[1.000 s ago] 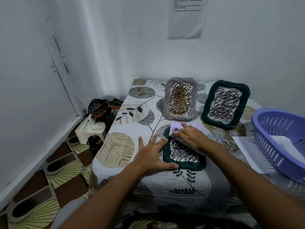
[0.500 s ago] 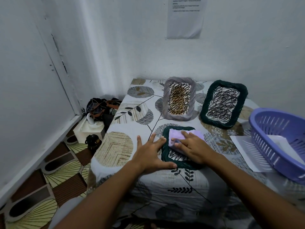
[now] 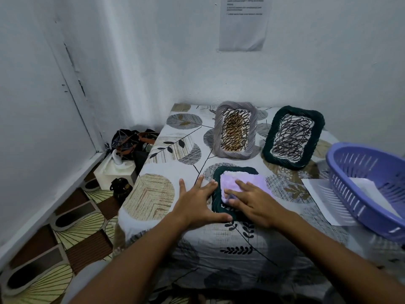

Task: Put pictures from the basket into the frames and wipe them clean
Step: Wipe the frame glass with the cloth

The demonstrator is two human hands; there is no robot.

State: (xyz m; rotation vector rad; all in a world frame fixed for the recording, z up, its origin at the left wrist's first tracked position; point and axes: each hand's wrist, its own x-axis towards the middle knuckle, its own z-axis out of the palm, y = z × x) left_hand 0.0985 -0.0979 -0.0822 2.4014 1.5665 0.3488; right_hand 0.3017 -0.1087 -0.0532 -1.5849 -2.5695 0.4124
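Observation:
A dark green frame (image 3: 217, 207) lies flat on the patterned table (image 3: 151, 194) near its front edge. My right hand (image 3: 252, 200) presses a lilac cloth (image 3: 232, 183) flat onto the frame with straight fingers, and the cloth covers most of the picture inside. My left hand (image 3: 197, 202) rests flat on the table, fingers spread, touching the frame's left rim. A grey frame (image 3: 235, 130) and a second dark green frame (image 3: 293, 137), each holding a scribble picture, stand upright at the back. The purple basket (image 3: 359, 189) at the right holds white paper.
A white sheet (image 3: 317, 194) lies partly under the basket. White walls close in behind and to the left. On the floor left of the table sit a white box (image 3: 116, 170), a dark bag (image 3: 129, 139) and a small dark bottle (image 3: 119, 187).
My right hand has slid the cloth toward me and to the left across the flat frame, and it now covers more of the picture. My left hand has stayed by the frame's left rim.

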